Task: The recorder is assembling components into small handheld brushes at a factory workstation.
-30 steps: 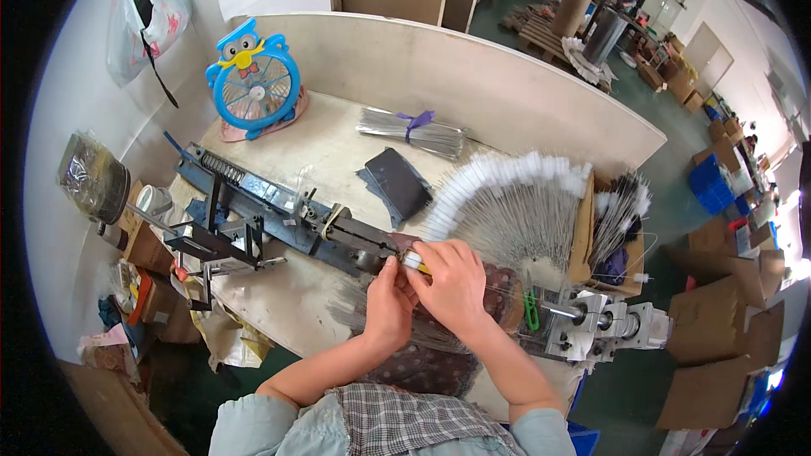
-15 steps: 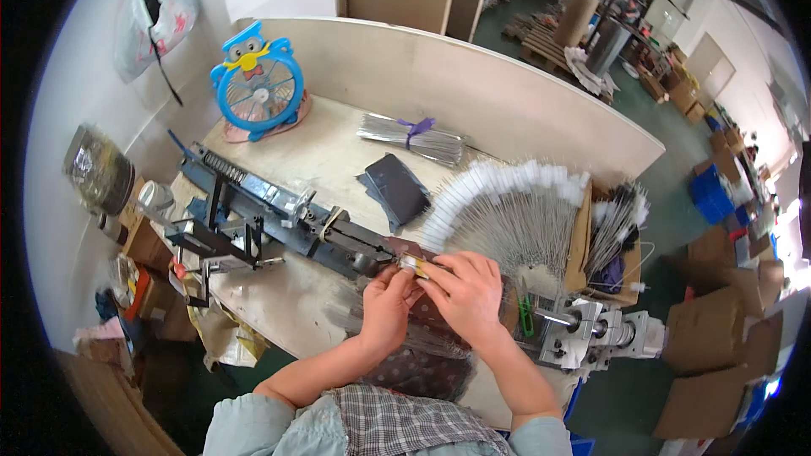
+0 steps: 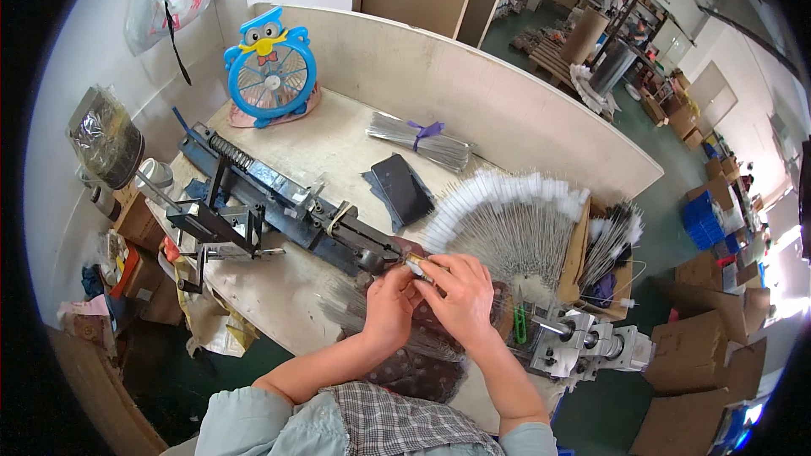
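Observation:
At the near end of a long dark metal bench fixture (image 3: pixel 291 205), both my hands meet, fingers pinched together. My left hand (image 3: pixel 390 311) is closed, its fingertips against the fixture's end; what lies in them is hidden. My right hand (image 3: pixel 463 297) is closed too, thumb and fingers beside a small yellow-and-white piece (image 3: pixel 414 263) too small to name. Under my wrists, a dark spotted cloth (image 3: pixel 414 376) carries thin wires. To the right spreads a fan of thin metal wires with white ends (image 3: pixel 507 211).
A blue cartoon-shaped fan (image 3: pixel 272 80) stands at the back left. Behind the fixture lie a wire bundle with a purple tie (image 3: pixel 420 139) and a dark flat block (image 3: pixel 400 190). Green-handled snips (image 3: pixel 519 323) and a metal machine (image 3: pixel 591 342) are at right, near a cardboard box (image 3: pixel 577 245).
The view has shifted slightly, so the bench sits a little differently in it. My hands stay pinched together at the fixture's end, with only a slight change in the right fingers.

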### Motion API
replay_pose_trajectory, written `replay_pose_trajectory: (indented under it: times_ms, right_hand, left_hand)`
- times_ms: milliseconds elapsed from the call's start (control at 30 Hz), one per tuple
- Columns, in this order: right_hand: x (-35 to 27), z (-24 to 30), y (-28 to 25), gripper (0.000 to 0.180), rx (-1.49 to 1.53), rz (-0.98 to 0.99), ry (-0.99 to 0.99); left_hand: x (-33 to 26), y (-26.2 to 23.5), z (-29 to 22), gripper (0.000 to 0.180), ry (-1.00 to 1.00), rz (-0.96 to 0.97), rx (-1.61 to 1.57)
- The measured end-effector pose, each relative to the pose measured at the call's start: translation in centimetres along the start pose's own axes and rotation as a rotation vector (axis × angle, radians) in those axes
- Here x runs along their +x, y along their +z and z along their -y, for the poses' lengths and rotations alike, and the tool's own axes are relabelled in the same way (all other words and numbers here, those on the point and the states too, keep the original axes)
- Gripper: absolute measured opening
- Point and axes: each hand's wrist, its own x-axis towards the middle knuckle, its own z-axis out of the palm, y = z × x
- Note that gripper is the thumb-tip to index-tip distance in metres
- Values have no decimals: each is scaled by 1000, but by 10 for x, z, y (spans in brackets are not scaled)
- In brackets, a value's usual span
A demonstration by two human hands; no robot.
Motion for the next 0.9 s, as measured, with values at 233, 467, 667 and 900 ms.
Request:
replay_pose_trajectory:
  times_ms: [233,467,667,900]
  right_hand:
    - [2,5,6,26,29,4,25]
    - [3,1,8,27,74,6,34]
    - [0,3,14,30,-54,-95,53]
    - [-7,0,5,25,-82,-88,6]
  left_hand:
    - [8,-17,6,21,0,21,-58]
    - [7,-12,6,24,6,-1,-42]
    - [1,3,-3,23,8,-32,-1]
    - [3,-4,2,9,28,-6,29]
